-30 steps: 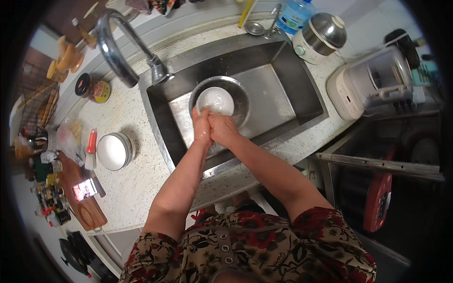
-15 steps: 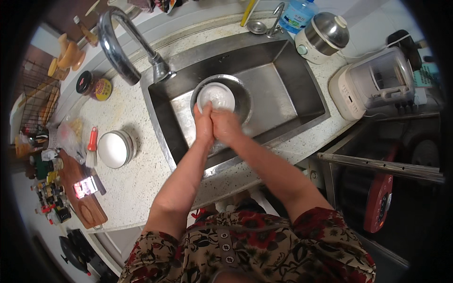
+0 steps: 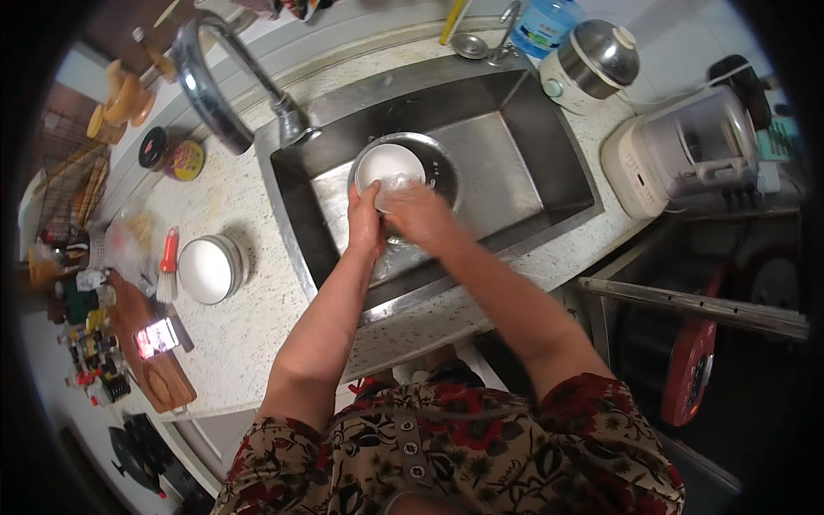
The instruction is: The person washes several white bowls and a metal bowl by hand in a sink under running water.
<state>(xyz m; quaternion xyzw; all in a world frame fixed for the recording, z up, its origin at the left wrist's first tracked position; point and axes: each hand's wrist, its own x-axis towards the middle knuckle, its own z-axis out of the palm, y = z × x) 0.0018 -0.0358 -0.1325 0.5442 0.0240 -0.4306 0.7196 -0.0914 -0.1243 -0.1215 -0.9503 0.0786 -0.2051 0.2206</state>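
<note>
Mid-wash: left hand (image 3: pixel 365 225) grip closed on white bowl (image 3: pixel 388 166) rim over sink (image 3: pixel 549 154), right hand (image 3: pixel 421 215) rubbing inside, grip unclear; stacked bowls (image 3: pixel 209 268) on bench (image 3: pixel 257 326).

Blue-labelled clear plastic bottle (image 3: pixel 544 24) stands at the tabletop's back edge behind the sink, next to the round cooker. Round tin with a yellow label (image 3: pixel 184 160) and dark jar (image 3: pixel 154 148) sit left of the faucet. Small lit phone screen (image 3: pixel 156 337), pinkish, lies on the wooden board at far left.
</note>
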